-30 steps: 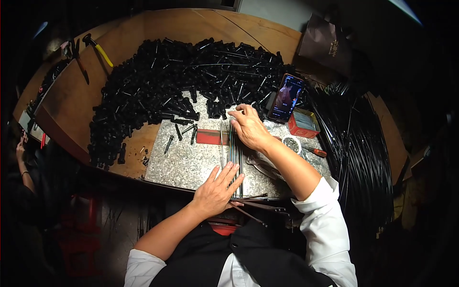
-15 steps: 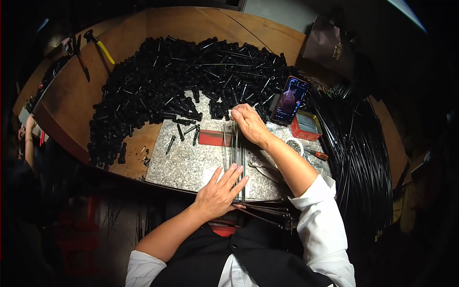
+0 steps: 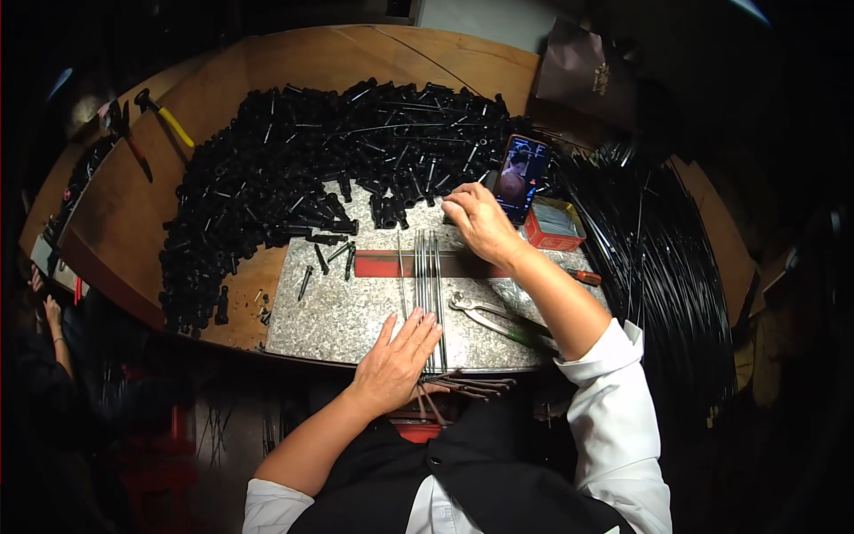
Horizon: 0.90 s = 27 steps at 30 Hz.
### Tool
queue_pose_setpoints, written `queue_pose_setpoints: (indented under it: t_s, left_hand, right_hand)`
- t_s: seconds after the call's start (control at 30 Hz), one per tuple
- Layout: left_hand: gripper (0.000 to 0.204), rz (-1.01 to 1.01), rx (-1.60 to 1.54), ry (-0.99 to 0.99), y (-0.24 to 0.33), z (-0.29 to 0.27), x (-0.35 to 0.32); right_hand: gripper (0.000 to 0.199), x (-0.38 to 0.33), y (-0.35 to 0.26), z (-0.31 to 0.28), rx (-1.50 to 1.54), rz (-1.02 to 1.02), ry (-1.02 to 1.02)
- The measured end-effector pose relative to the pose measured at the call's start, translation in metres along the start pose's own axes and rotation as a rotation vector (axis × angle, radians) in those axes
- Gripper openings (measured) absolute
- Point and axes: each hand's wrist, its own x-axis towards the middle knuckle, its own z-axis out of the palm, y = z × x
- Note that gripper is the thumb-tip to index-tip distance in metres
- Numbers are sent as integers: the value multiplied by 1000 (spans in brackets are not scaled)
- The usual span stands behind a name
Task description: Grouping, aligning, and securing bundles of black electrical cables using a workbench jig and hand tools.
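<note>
My left hand (image 3: 396,360) lies flat, fingers spread, on the near ends of several thin metal rods (image 3: 427,271). The rods run side by side across a grey granite slab (image 3: 347,316) and a red strip (image 3: 378,263). My right hand (image 3: 478,222) is at the rods' far end, fingers curled down at the edge of a large pile of black tubular pieces (image 3: 302,169). Whether it has hold of a piece is hidden by the fingers. More bent rod ends (image 3: 471,384) stick out past the slab's near edge.
Pliers (image 3: 487,313) lie on the slab by my right forearm. A phone (image 3: 521,174) leans behind a red box (image 3: 553,230). A thick coil of black wire (image 3: 663,249) fills the right side. Yellow-handled tools (image 3: 169,120) lie far left. Another person's hand (image 3: 49,311) is at the left edge.
My right hand has shifted slightly toward the black pile at the rods' far end. My left hand stays pressed on the rods' near ends.
</note>
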Motion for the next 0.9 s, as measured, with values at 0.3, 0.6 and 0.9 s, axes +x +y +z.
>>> queue_pose_setpoints:
  t_s: [0.3,0.6,0.9]
  left_hand:
    - [74,53,-131,-35,2,-1,12]
    - [71,90,-101,-46,2,-4,16]
    - [77,83,-84,-22,0,5,11]
  right_hand:
    - [24,-11,30,-85,-174,410,-25]
    - [17,-28,45,-114,-186,478,-247]
    - [47,-35,-1,-14,41,80,-406]
